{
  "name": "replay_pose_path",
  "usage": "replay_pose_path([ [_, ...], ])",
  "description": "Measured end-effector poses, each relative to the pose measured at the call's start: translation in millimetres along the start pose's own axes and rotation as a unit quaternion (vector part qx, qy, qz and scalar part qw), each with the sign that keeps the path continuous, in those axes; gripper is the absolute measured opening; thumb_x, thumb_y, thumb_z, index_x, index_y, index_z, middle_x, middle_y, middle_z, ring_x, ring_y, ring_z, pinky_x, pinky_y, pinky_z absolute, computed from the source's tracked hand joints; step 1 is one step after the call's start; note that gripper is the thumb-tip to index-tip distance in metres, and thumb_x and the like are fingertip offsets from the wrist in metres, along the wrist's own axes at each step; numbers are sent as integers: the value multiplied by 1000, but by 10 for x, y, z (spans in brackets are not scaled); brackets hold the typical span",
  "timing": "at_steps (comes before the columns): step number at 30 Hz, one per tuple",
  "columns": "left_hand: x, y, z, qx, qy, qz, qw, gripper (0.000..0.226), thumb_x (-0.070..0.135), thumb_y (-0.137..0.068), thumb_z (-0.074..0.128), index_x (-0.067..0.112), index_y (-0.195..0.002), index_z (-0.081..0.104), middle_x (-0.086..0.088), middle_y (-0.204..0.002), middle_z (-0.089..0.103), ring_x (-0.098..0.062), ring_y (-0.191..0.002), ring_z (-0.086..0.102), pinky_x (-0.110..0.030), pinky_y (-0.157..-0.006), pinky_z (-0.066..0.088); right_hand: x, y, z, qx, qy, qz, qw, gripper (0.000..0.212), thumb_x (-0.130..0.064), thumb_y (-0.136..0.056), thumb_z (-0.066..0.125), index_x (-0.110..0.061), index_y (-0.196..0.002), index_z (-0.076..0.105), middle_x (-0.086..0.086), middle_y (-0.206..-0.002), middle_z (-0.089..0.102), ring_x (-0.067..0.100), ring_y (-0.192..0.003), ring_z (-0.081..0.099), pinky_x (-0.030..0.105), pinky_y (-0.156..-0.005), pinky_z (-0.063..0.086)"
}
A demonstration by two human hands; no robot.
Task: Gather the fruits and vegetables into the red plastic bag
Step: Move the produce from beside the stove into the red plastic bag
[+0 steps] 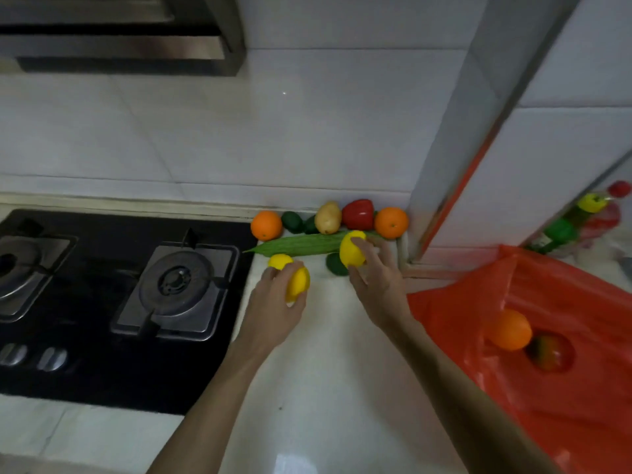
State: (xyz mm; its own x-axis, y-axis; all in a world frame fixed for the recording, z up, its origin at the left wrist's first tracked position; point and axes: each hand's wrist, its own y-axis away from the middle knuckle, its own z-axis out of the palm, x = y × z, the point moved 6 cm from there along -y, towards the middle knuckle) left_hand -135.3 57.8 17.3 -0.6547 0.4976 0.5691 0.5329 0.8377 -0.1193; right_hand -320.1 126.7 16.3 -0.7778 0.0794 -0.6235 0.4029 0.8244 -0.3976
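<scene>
Left hand (pixel 273 302), right hand (pixel 372 278) grip lemons; red plastic bag (pixel 478 302) gapes right.

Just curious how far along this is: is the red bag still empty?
Not empty. The red bag lies open, with an orange and a reddish item visible inside.

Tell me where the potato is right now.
In the head view the potato lies at the back of the counter against the wall tiles, right of the stove, between a dark green avocado and the red bell pepper.
</scene>
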Motion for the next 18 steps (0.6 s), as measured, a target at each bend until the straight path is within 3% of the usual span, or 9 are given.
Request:
replay_pose_path([
  [3, 723, -16, 27, 30, 71, 64, 995, 53, 22, -80, 69, 25, -131, 52, -7, -114, 58, -23, -100, 57, -37, -76, 54, 0, 213, -937, 123, -63, 20, 990, 44, -12, -86, 64, -18, -128, 53, 8, -130, 48, 15, -98, 57, 32, -74, 54],
  [7, 1739, -23, 332, 21, 154, 147, 977, 53, 20, -81, 69, 28, -130, 52, -3, -117, 59, -18, -103, 58, -37, -78, 55, 329, 630, -1984, 236, -41, 78, 968, 46, -7, -83, 67, -16, -126, 55, 6, -126, 49, 20, -101, 58, 25, -72, 54],
  [9, 2216, -1, 594, -8, 181, 181, 967, 50, 20, -81, 68, 26, -129, 54, -2, -117, 59, -17, -104, 58, -36, -81, 55, 588, 851, -2366, 272, -13, 113, 956, 47, -4, -82, 69, -15, -125, 55, 8, -123, 50, 15, -96, 58, 18, -69, 53],
  [12, 2784, 94, 1086, -67, 172, 227, 956, 50, 25, -80, 64, 23, -130, 54, -3, -119, 60, -16, -108, 55, -25, -93, 45, 1008, 1200, -2738, 286, 31, 177, 941, 47, -8, -81, 70, -17, -125, 54, 4, -120, 50, 17, -95, 58, 27, -70, 56],
  [14, 3039, 182, 1452, -123, 158, 239, 950, 52, 26, -81, 64, 26, -132, 52, -2, -115, 59, -16, -104, 55, -16, -90, 38, 1283, 1419, -2873, 277, 46, 215, 935, 48, -11, -82, 70, -19, -126, 53, 4, -122, 49, 20, -99, 59, 33, -73, 57],
  [18, 3240, 345, 2134, -218, 129, 240, 937, 53, 25, -82, 65, 27, -133, 51, -5, -113, 58, -21, -102, 59, -28, -91, 47, 1749, 1749, -2936, 228, 65, 273, 932, 51, -16, -84, 68, -20, -130, 48, 5, -128, 47, 17, -101, 57, 21, -71, 54],
])
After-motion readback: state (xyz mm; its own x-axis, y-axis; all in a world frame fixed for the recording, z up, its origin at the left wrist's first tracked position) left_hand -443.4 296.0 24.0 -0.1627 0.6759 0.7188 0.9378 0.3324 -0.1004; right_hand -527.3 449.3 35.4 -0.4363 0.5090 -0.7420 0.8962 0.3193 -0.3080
